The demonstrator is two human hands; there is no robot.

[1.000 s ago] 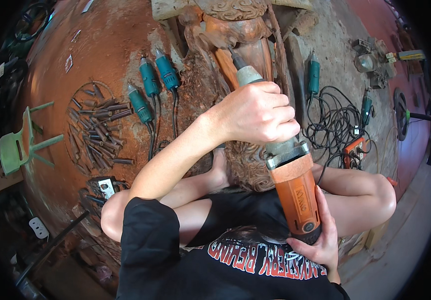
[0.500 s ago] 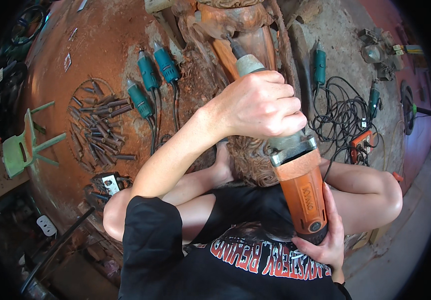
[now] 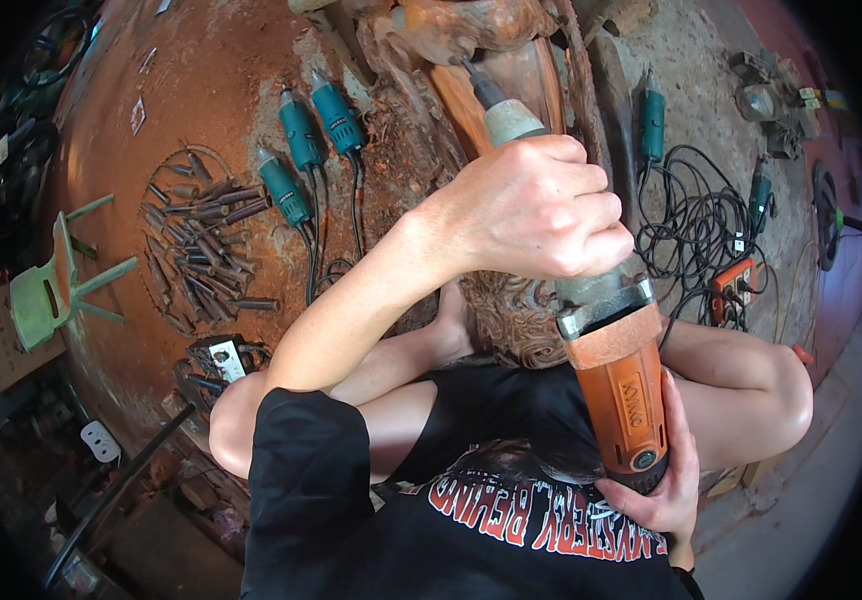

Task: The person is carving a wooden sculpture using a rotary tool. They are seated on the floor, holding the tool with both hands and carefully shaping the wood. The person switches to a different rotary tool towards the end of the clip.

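I hold a large orange electric die grinder [image 3: 623, 400] slantwise over my lap, its tip pointing away from me. My left hand [image 3: 541, 205] is wrapped round its grey neck. Round the rear end of the orange body, close to my shirt, my right hand [image 3: 663, 480] is closed. The grinder's thin bit reaches a carved reddish-brown wood piece [image 3: 486, 35]; whether it touches the wood is too small to tell. More curly carved wood [image 3: 521, 320] lies between my crossed legs, partly covered by my left arm.
Several teal die grinders [image 3: 301, 135] lie with cords on the dusty floor to the left. Beyond them are a heap of carving chisels [image 3: 206, 240] and a green stool [image 3: 46, 295]. On the right are another teal grinder [image 3: 652, 120], tangled black cable [image 3: 686, 225] and an orange power strip [image 3: 734, 290].
The whole view has shifted slightly, so hands and grinder appear a little further right and its bit lower. Both hands keep their grip on the grinder.
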